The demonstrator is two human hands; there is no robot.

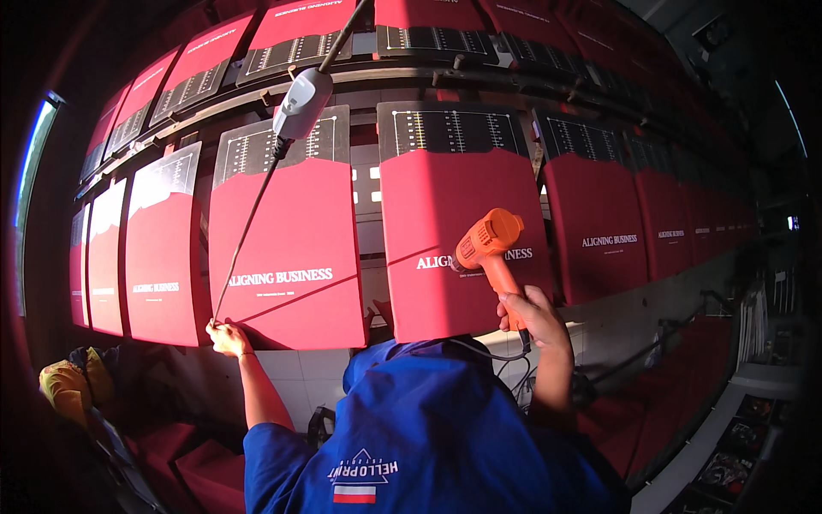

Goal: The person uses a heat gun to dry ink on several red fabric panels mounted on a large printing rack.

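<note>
My right hand (539,319) grips the handle of an orange heat gun (490,240), held over a red fabric piece (462,201) with white print. Its nozzle points left, toward the printed line. My left hand (229,338) is closed around a thin dark cord (246,224) at the lower left corner of the neighbouring red fabric piece (282,223). That cord runs up to a grey plug-like box (303,103) hanging from a thicker cable. Each fabric piece lies on a black board (454,128) with white scale marks at its far end.
More red pieces on boards stretch left and right, with a second row (300,21) beyond a metal rail (377,73). A black cable (505,355) hangs below the heat gun. Yellow and dark cloth (67,390) lies at lower left. A pale-edged rack (728,420) stands at lower right.
</note>
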